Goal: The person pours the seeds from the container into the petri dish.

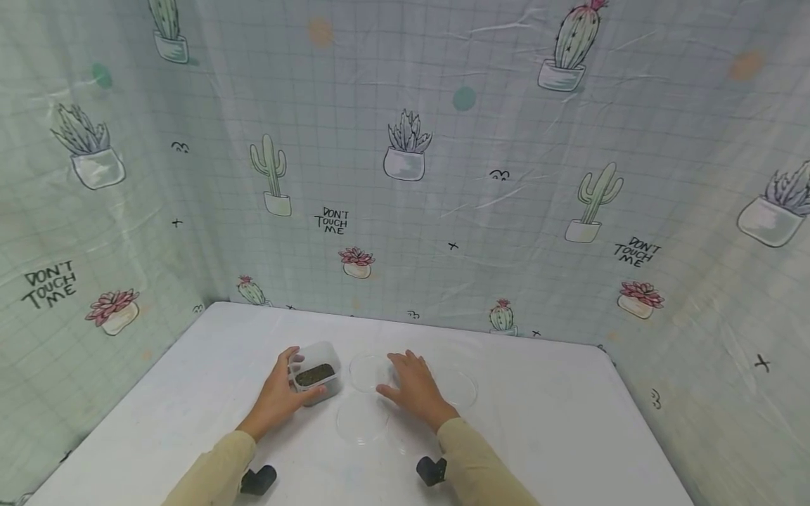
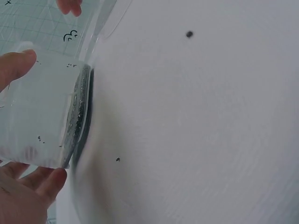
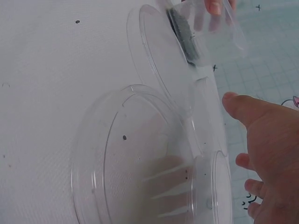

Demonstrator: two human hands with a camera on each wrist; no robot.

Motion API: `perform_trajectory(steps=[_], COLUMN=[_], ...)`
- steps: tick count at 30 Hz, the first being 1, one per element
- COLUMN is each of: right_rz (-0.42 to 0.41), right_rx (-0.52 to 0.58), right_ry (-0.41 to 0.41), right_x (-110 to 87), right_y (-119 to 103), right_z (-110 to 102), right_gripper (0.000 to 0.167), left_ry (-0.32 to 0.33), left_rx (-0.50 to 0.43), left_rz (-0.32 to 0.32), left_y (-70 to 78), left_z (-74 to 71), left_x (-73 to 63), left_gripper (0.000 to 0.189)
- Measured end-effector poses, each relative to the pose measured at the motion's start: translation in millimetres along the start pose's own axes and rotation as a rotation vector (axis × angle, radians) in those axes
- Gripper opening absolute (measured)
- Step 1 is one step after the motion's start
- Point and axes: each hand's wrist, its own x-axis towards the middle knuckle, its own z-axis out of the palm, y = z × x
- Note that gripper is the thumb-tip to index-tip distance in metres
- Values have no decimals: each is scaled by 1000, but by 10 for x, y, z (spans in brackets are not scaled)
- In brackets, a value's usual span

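My left hand [image 1: 278, 395] grips a clear, squarish plastic container [image 1: 331, 385] by its sides, thumb on one side and fingers on the other. Dark, fine grains [image 1: 315, 374] cover its bottom. In the left wrist view the container [image 2: 42, 107] stands low at the white tabletop, the grains showing as a thin layer along its base. To its right, my right hand [image 1: 418, 388] hovers with spread fingers over clear round petri dishes, holding nothing. One dish [image 1: 362, 422] lies nearer me, another [image 1: 367, 372] behind it, and a third [image 1: 465, 388] beyond the right hand.
The white table [image 1: 544, 414] stands before a cactus-print curtain [image 1: 443, 211] that also hangs along both sides. A few dark specks [image 2: 189, 34] dot the tabletop. Black pieces [image 1: 259, 481] sit by both sleeves.
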Motion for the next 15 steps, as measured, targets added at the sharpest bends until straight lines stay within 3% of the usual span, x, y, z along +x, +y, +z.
perform_trajectory(steps=[6, 15], right_rz=[-34, -32], right_rx=[-11, -25], right_ry=[2, -13], right_x=[5, 31], right_y=[25, 29], right_z=[41, 38], right_gripper=[70, 70], left_ry=[-5, -2], left_rx=[-15, 2], left_rz=[24, 53], left_y=[3, 56], left_z=[-14, -31], left_x=[-4, 92], left_gripper=[104, 102])
